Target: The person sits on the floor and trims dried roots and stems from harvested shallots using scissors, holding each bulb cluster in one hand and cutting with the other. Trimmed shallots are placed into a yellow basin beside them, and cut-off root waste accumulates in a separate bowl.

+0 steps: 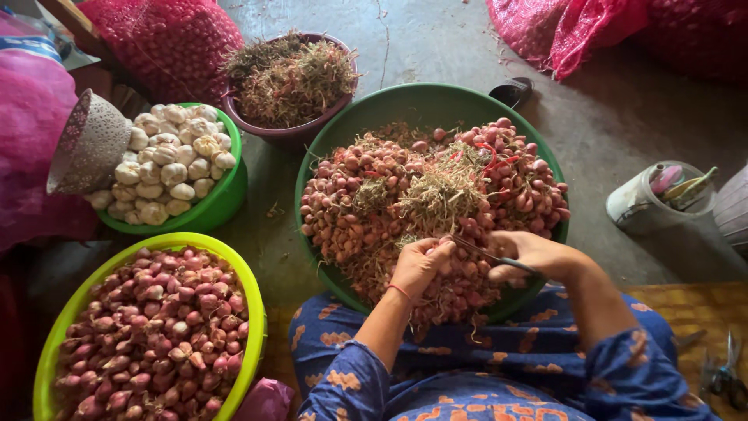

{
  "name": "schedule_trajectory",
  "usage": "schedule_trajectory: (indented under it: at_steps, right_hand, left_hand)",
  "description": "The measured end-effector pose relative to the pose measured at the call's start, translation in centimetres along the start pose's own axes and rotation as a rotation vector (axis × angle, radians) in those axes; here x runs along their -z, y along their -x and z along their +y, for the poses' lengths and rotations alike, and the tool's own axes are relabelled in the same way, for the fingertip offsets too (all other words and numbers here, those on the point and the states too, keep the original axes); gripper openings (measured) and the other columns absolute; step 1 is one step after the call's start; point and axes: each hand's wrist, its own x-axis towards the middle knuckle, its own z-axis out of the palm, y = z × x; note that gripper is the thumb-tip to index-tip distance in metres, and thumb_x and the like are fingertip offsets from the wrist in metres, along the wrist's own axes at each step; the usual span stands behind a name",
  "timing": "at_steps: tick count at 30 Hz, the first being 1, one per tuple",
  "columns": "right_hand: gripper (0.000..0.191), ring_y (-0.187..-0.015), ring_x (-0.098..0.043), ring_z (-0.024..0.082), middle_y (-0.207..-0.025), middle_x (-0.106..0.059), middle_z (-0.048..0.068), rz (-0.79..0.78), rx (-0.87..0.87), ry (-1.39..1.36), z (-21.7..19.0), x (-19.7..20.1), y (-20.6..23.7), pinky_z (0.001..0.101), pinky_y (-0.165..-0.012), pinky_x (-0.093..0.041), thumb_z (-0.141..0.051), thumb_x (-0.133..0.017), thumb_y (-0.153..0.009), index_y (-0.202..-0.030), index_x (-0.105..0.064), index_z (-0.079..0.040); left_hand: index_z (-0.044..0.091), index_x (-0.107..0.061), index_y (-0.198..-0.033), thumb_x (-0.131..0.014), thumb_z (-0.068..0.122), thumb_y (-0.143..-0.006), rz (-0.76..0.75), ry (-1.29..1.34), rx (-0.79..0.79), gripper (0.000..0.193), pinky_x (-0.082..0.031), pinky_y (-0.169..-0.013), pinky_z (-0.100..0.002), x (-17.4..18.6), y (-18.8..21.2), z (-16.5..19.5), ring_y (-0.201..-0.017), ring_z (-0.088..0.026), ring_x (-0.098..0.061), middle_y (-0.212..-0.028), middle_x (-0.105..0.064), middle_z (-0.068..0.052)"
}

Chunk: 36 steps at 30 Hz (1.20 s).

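My left hand [419, 265] pinches a small shallot with dry roots over the near edge of a large dark green basin [405, 101]. The basin is heaped with untrimmed red shallots [351, 195] and tangled dry roots [440, 195]. My right hand [534, 253] grips a pair of scissors [487, 253], whose blades point left and meet the shallot at my left fingertips. Both arms wear blue sleeves with an orange pattern.
A lime green basin [253, 312] of trimmed shallots sits at the near left. A smaller green bowl [226, 195] holds garlic bulbs. A maroon bowl [292, 132] holds cut roots. Red mesh sacks [167, 43] lie at the back. A white container [643, 206] stands right; more scissors [728, 374] lie on the mat.
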Motion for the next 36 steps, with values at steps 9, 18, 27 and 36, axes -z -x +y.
schedule_trajectory:
  at_steps: [9,18,27,36]
  right_hand:
    - [0.051,-0.053,-0.052,0.008,-0.066,-0.056,-0.001,-0.03,0.084,-0.196,0.2,-1.0,-1.9,0.0251,-0.046,-0.04,-0.038,-0.093,-0.068,-0.09,-0.06,-0.006]
    - [0.046,-0.055,-0.053,0.007,-0.067,-0.058,-0.005,0.001,0.057,-0.19,-0.7,-1.3,-1.6,0.0252,-0.047,-0.041,-0.034,-0.091,-0.065,-0.091,-0.063,-0.009]
    - [0.048,-0.062,-0.053,0.01,-0.073,-0.06,0.0,0.086,0.063,-0.002,-0.1,-1.0,-1.4,0.0273,-0.052,-0.04,-0.034,-0.093,-0.069,-0.091,-0.063,-0.005]
    - [0.057,-0.081,-0.069,0.02,-0.082,-0.074,0.01,0.184,-0.13,0.4,-2.2,-0.2,4.7,0.0375,-0.071,-0.056,-0.042,-0.094,-0.062,-0.096,-0.066,-0.006]
  left_hand:
    - [0.004,-0.076,-0.107,-0.077,0.023,-0.091,0.011,0.005,-0.009,0.025,-0.043,-0.053,-0.02,0.1,0.1,0.0,-0.059,-0.002,-0.055,-0.073,-0.064,0.007]
    - [0.001,-0.076,-0.105,-0.078,0.018,-0.09,0.003,0.024,-0.072,0.023,-0.045,-0.057,-0.019,-0.1,-0.5,-0.9,-0.063,-0.002,-0.056,-0.077,-0.067,0.007]
    - [0.008,-0.071,-0.102,-0.072,0.019,-0.094,-0.048,0.136,0.048,0.014,-0.035,-0.041,-0.023,0.0,1.7,1.5,-0.052,-0.005,-0.05,-0.069,-0.059,0.003]
    - [0.005,-0.068,-0.101,-0.069,0.021,-0.096,-0.054,0.491,0.051,0.017,-0.048,-0.045,-0.026,3.4,4.4,3.6,-0.052,-0.014,-0.061,-0.073,-0.068,-0.007]
